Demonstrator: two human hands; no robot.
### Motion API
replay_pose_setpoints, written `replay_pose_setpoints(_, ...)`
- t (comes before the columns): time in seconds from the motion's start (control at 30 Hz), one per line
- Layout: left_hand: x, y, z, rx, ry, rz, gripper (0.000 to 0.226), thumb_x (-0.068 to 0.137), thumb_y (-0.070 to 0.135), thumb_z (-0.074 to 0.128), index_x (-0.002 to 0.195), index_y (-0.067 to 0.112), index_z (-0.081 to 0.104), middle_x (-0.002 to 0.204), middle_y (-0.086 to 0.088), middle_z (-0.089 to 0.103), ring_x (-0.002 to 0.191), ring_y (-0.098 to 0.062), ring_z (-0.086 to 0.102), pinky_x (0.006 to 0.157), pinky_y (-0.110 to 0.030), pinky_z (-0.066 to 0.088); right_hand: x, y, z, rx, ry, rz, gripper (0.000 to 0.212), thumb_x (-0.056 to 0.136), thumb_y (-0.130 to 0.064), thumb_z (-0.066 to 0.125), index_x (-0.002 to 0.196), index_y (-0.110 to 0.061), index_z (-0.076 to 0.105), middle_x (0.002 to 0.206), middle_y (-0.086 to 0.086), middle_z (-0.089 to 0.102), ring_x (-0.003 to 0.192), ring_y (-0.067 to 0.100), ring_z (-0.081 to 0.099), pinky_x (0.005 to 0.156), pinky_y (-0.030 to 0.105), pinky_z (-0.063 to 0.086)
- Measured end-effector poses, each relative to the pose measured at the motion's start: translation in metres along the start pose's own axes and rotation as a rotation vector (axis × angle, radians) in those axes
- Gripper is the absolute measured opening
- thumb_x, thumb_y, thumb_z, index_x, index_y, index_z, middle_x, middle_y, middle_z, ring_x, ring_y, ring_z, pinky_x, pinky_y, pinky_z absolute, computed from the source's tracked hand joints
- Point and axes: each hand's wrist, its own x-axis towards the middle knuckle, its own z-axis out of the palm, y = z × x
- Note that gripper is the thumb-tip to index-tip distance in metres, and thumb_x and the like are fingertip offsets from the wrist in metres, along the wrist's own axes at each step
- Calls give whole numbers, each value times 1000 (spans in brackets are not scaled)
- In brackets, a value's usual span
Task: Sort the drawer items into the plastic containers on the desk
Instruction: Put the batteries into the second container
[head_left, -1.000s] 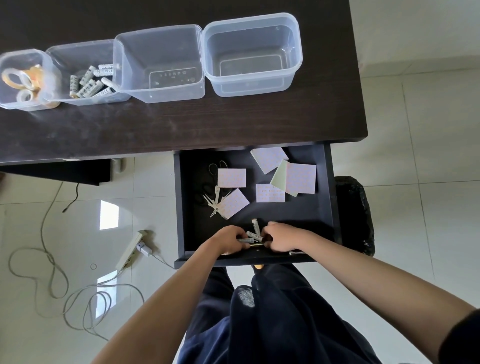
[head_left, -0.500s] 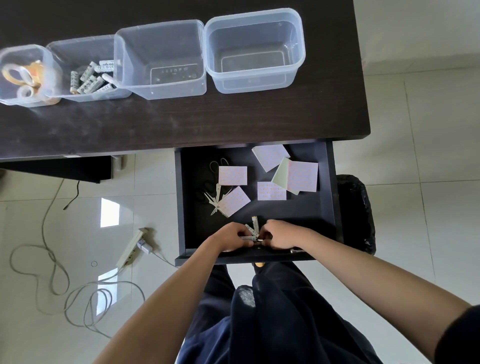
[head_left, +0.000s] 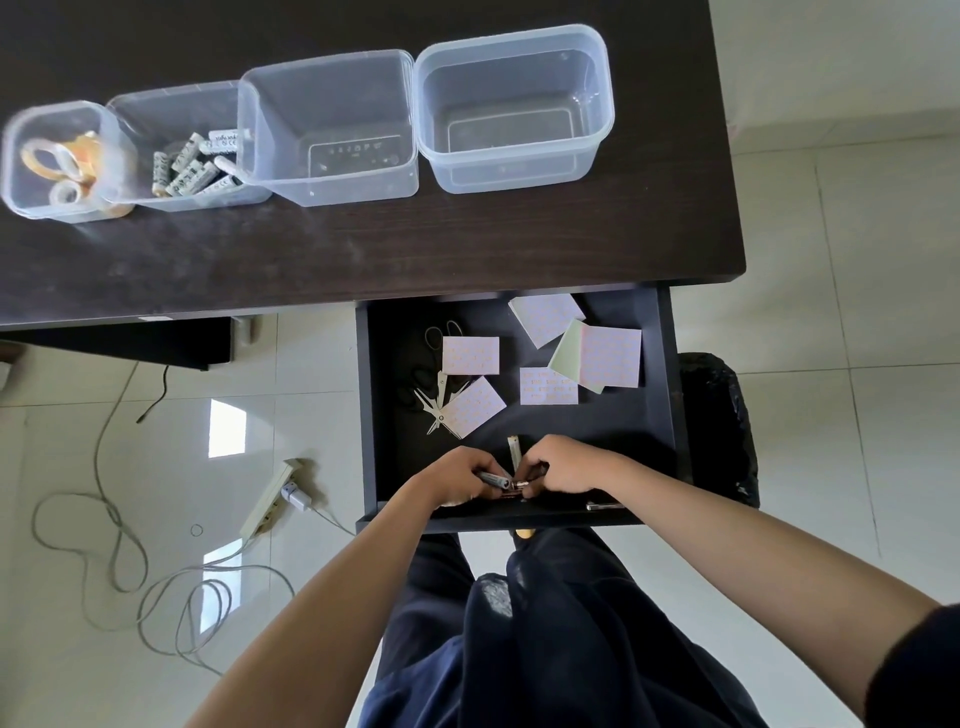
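Observation:
The open black drawer (head_left: 667, 395) holds several pink note pads (head_left: 470, 355), scissors (head_left: 439, 400) and batteries (head_left: 514, 451) at its front. My left hand (head_left: 460, 480) is closed on a battery at the drawer's front edge. My right hand (head_left: 563, 465) is right beside it, fingers curled over more batteries. On the dark desk (head_left: 363, 254) stands a row of clear plastic containers: one with tape rolls (head_left: 62, 161), one with batteries (head_left: 195, 163), then two with nothing inside (head_left: 332, 130) (head_left: 514, 109).
A white power strip (head_left: 270, 499) and loose grey cables (head_left: 119, 545) lie on the tiled floor to the left. A black bin bag (head_left: 719, 426) sits to the right of the drawer. My dark trousers (head_left: 519, 623) are below the drawer.
Both hands stayed at the drawer's front and drew closer around the batteries; the left hand now holds one, and the loose battery between them stands more upright.

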Motion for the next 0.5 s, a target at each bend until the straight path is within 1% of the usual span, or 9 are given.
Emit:
replay_pose_setpoints(0.03, 0, 0, 0, -5, 5, 2, 20, 80, -2, 68, 83, 17, 66, 92, -3, 69, 78, -8, 58, 76, -20, 47, 0, 1, -1, 6, 3, 1, 27, 79, -18, 76, 105, -16, 72, 97, -2, 65, 88, 11, 57, 71, 18, 42)
replay_pose_setpoints(0.07, 0, 0, 0, 2, 15, 4, 18, 80, -1, 68, 82, 17, 65, 90, -3, 68, 79, -10, 57, 77, -22, 47, 0, 2, -1, 9, 9, 6, 27, 79, -16, 76, 105, -16, 72, 95, -3, 65, 88, 11, 57, 71, 18, 42)
replay_pose_setpoints(0.13, 0, -1, 0, 29, 48, 15, 18, 82, -1, 65, 81, 17, 63, 82, -1, 64, 76, -11, 55, 74, -25, 46, -1, 5, -1, 7, 26, 19, 26, 79, -15, 75, 105, -15, 72, 97, -1, 67, 90, 15, 59, 77, 23, 47)
replay_pose_setpoints(0.17, 0, -2, -1, 39, 58, 24, 18, 82, -1, 63, 82, 17, 63, 83, -2, 65, 77, -12, 56, 74, -26, 46, -1, 6, -2, 7, 34, 26, 27, 78, -15, 75, 105, -15, 72, 99, 0, 68, 91, 16, 61, 80, 25, 48)
replay_pose_setpoints(0.2, 0, -2, -1, 52, 58, 32, 18, 83, -1, 61, 84, 16, 64, 89, -5, 68, 80, -13, 59, 75, -27, 48, -2, 8, -2, 7, 41, 33, 27, 78, -15, 76, 105, -15, 72, 99, 0, 68, 92, 17, 61, 82, 27, 49)
replay_pose_setpoints(0.3, -1, -2, -3, 75, 20, 53, 12, 84, 5, 65, 94, 10, 68, 104, -12, 71, 91, -15, 62, 88, -32, 50, -6, 14, -2, 16, 77, 54, 27, 78, -16, 76, 104, -16, 72, 100, -1, 69, 93, 16, 62, 84, 28, 51)
replay_pose_setpoints(0.33, -1, -1, -2, 75, 0, 58, 14, 84, 7, 66, 97, 10, 69, 104, -11, 71, 91, -14, 61, 90, -31, 49, -6, 16, -1, 28, 92, 60, 26, 78, -15, 75, 104, -17, 72, 99, -2, 68, 92, 15, 62, 82, 26, 50)
replay_pose_setpoints(0.43, -3, 5, 0, 86, -53, 85, 20, 83, 9, 69, 103, 11, 70, 94, -2, 68, 86, -8, 59, 87, -24, 47, -8, 19, 1, 70, 125, 69, 24, 79, -13, 73, 102, -17, 72, 95, -4, 66, 89, 13, 61, 77, 22, 47)
replay_pose_setpoints(0.5, -2, 9, 1, 103, -57, 88, 20, 81, 10, 71, 101, 13, 71, 91, 0, 67, 85, -8, 59, 86, -25, 48, -8, 19, 3, 96, 135, 71, 24, 79, -12, 73, 103, -17, 72, 98, -3, 68, 91, 13, 62, 79, 22, 48)
